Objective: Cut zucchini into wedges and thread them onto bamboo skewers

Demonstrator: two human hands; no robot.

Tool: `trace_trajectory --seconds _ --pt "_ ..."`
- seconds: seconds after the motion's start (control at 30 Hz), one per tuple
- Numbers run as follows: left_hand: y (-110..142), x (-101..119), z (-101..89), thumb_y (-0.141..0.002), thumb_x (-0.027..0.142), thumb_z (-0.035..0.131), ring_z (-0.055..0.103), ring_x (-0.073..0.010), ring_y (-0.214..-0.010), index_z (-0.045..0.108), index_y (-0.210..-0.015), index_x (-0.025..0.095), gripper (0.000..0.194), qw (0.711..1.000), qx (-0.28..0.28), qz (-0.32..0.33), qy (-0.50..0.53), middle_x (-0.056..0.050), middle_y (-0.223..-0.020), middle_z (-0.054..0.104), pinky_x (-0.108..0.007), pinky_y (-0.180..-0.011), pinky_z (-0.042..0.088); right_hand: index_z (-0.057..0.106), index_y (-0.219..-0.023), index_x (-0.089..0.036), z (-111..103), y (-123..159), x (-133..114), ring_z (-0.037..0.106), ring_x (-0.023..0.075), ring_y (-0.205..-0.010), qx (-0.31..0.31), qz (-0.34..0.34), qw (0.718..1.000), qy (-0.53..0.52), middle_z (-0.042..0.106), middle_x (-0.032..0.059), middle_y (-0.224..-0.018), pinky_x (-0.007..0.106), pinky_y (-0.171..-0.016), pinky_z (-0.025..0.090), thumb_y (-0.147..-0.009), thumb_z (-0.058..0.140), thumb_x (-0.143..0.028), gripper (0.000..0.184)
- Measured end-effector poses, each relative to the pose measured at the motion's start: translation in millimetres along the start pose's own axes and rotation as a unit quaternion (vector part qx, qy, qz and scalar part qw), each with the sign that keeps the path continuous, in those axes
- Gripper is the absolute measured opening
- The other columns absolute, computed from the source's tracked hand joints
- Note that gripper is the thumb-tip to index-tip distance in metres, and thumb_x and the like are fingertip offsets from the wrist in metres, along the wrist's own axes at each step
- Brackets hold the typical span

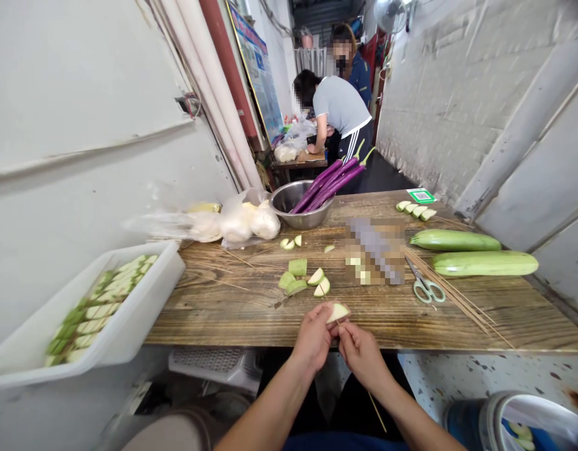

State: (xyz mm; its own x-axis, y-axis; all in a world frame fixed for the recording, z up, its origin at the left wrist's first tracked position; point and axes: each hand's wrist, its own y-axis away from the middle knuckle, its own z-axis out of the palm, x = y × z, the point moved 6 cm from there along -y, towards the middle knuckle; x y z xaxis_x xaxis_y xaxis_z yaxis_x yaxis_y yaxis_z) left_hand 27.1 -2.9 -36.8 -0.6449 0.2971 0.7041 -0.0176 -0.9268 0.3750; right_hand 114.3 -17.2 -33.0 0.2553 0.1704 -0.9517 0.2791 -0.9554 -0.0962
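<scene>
Over the table's front edge, my left hand [314, 335] is closed on a pale wedge of zucchini [337, 312] with a thin green rind. Pinched in my right hand [361, 351] is a thin bamboo skewer [377, 413]; its tip meets the wedge's lower edge, and its tail hangs below my wrist. How deep the tip goes I cannot tell. Just beyond my hands lie cut wedges [322, 287] and thicker green chunks [297, 267]. Smaller pieces [289, 243] sit farther back. A row of wedges on a skewer [416, 210] rests at the back right.
On the wooden table [213, 319] are scissors [428, 290], loose skewers [458, 300], two whole zucchini [485, 264], bagged pale food [251, 222] and a steel bowl [304, 219] of eggplants [329, 185]. A white tub [161, 275] holds filled skewers. Two people [340, 103] stand beyond.
</scene>
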Motion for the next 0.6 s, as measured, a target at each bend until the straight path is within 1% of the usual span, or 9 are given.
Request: trace_trajectory --seconds 0.13,0.23,0.27,0.33,0.37,0.4,0.47,0.53,0.6 --pt "3 -9 5.5 -0.065 0.029 0.070 0.063 -0.0187 -0.072 0.061 -0.080 0.010 0.025 1.000 -0.012 -0.010 -0.002 -0.011 -0.077 0.067 -0.026 -0.064 0.046 0.050 -0.066 -0.017 -4 0 -3 0.038 0.0098 -0.042 0.030 -0.009 0.999 0.007 0.041 -0.0047 -0.047 0.020 -0.044 0.029 -0.088 0.036 -0.034 0.031" --pt "4 -11 7.2 -0.069 0.033 0.066 0.061 -0.0186 -0.069 0.062 -0.082 0.010 0.027 0.999 -0.018 -0.019 -0.025 -0.011 -0.078 0.066 -0.027 -0.064 0.045 0.051 -0.067 -0.017 -7 2 -2 0.037 0.0098 -0.042 0.036 -0.001 0.999 -0.007 0.041 -0.0047 -0.046 0.020 -0.044 0.029 -0.088 0.036 -0.036 0.032" --pt "3 -7 5.1 -0.071 0.035 0.064 0.061 -0.0187 -0.070 0.062 -0.085 0.010 0.028 0.999 -0.011 -0.006 -0.047 -0.011 -0.080 0.066 -0.028 -0.065 0.045 0.051 -0.067 -0.017 -9 2 -1 0.037 0.0097 -0.042 0.040 0.003 0.999 -0.010 0.040 -0.0049 -0.046 0.020 -0.043 0.029 -0.088 0.036 -0.036 0.032" --pt "0 10 -2.3 -0.074 0.035 0.061 0.059 -0.0201 -0.076 0.064 -0.089 0.013 0.027 0.990 0.019 0.065 -0.125 -0.010 -0.085 0.065 -0.030 -0.071 0.044 0.051 -0.070 -0.017 -14 2 2 0.036 0.0095 -0.041 0.047 0.014 0.999 -0.015 0.039 -0.0054 -0.045 0.020 -0.043 0.028 -0.089 0.035 -0.039 0.033" --pt "-2 21 -6.0 -0.074 0.034 0.061 0.058 -0.0216 -0.083 0.064 -0.090 0.015 0.025 0.976 0.037 0.117 -0.179 -0.010 -0.088 0.064 -0.031 -0.076 0.043 0.052 -0.071 -0.017 -17 2 4 0.036 0.0094 -0.040 0.051 0.021 0.998 -0.018 0.038 -0.0058 -0.044 0.020 -0.042 0.028 -0.089 0.035 -0.040 0.034" --pt "-5 32 -8.6 -0.073 0.030 0.063 0.055 -0.0233 -0.092 0.065 -0.090 0.017 0.022 0.955 0.052 0.170 -0.238 -0.010 -0.092 0.063 -0.032 -0.083 0.040 0.052 -0.072 -0.017 -20 2 5 0.035 0.0093 -0.039 0.053 0.026 0.998 -0.022 0.038 -0.0061 -0.044 0.020 -0.042 0.027 -0.089 0.035 -0.042 0.034" --pt "-12 46 -9.5 -0.069 0.023 0.066 0.046 -0.0269 -0.108 0.065 -0.087 0.020 0.019 0.902 0.064 0.237 -0.356 -0.011 -0.098 0.061 -0.034 -0.095 0.030 0.053 -0.074 -0.017 -25 2 9 0.034 0.0093 -0.038 0.056 0.031 0.997 -0.032 0.037 -0.0065 -0.043 0.020 -0.041 0.027 -0.089 0.035 -0.044 0.036" --pt "-22 51 -8.8 -0.068 0.021 0.066 0.038 -0.0300 -0.115 0.063 -0.084 0.019 0.017 0.849 0.079 0.255 -0.455 -0.013 -0.100 0.058 -0.037 -0.101 0.020 0.054 -0.076 -0.016 -29 2 12 0.034 0.0093 -0.037 0.059 0.032 0.997 -0.036 0.037 -0.0066 -0.043 0.020 -0.040 0.027 -0.089 0.035 -0.045 0.036" --pt "-32 53 -6.9 -0.068 0.022 0.066 0.035 -0.0317 -0.116 0.060 -0.080 0.018 0.014 0.809 0.099 0.259 -0.518 -0.014 -0.098 0.057 -0.039 -0.102 0.016 0.055 -0.077 -0.016 -32 3 16 0.035 0.0096 -0.038 0.060 0.033 0.997 -0.028 0.038 -0.0063 -0.043 0.020 -0.040 0.027 -0.089 0.036 -0.044 0.036"
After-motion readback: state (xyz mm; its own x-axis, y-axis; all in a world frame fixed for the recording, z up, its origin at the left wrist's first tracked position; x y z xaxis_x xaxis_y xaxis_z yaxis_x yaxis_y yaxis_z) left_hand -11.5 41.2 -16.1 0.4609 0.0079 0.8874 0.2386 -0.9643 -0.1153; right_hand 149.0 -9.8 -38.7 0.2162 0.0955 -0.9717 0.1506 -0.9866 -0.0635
